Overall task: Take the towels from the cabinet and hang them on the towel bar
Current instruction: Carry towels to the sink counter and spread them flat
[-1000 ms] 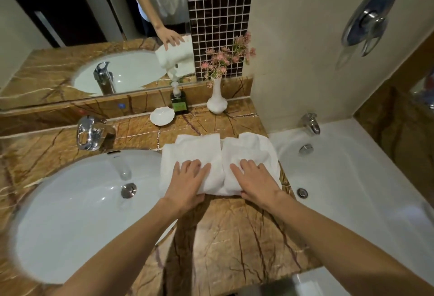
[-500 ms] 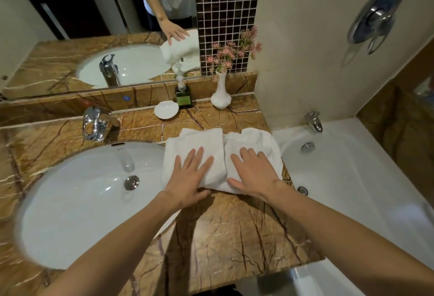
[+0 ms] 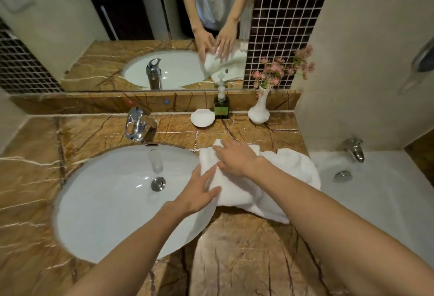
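Together, I laid my left hand (image 3: 199,192) and right hand (image 3: 237,159), fingers spread flat, on the folded towels (image 3: 288,173) lying on the counter (image 3: 246,248) beside the sink (image 3: 105,201), probably to gather them.

The brown veined marble countertop (image 3: 246,255) carries 2 folded white towels (image 3: 237,192) side by side, just right of the inset white sink (image 3: 105,204). Along its back edge stand a chrome faucet (image 3: 136,124), a white shell dish (image 3: 202,118), a soap dispenser (image 3: 221,105) and a white vase (image 3: 258,112) of pink flowers.
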